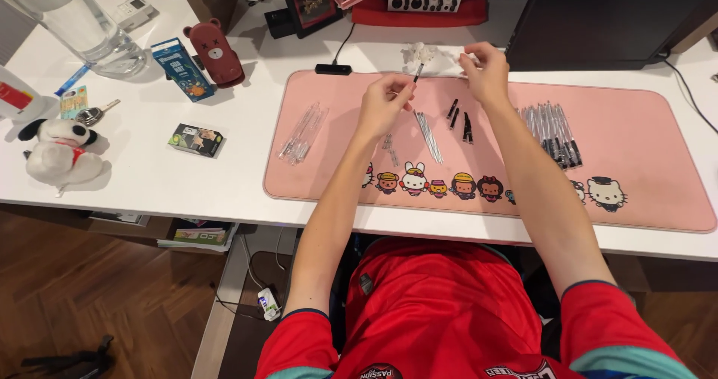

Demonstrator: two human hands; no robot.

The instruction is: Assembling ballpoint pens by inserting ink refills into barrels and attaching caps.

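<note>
A bundle of clear pen barrels [301, 134] lies on the pink mat [636, 162] at nine o'clock from the left hand [383, 104]. That hand's grip is clamped on a thin pen refill [416, 72] tilted toward one o'clock. Loose refills [428, 134] lie at six o'clock below it. The right hand [486, 71], fingers pinched together, hovers above black caps [459, 117]. Assembled pens [553, 132] lie at four o'clock on the bench [149, 177].

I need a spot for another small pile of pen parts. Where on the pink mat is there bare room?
The pink mat is bare at its right end, past the assembled pens. A smaller bare patch lies between the clear barrels and the left hand. The middle, around the refills and black caps, is crowded.
</note>
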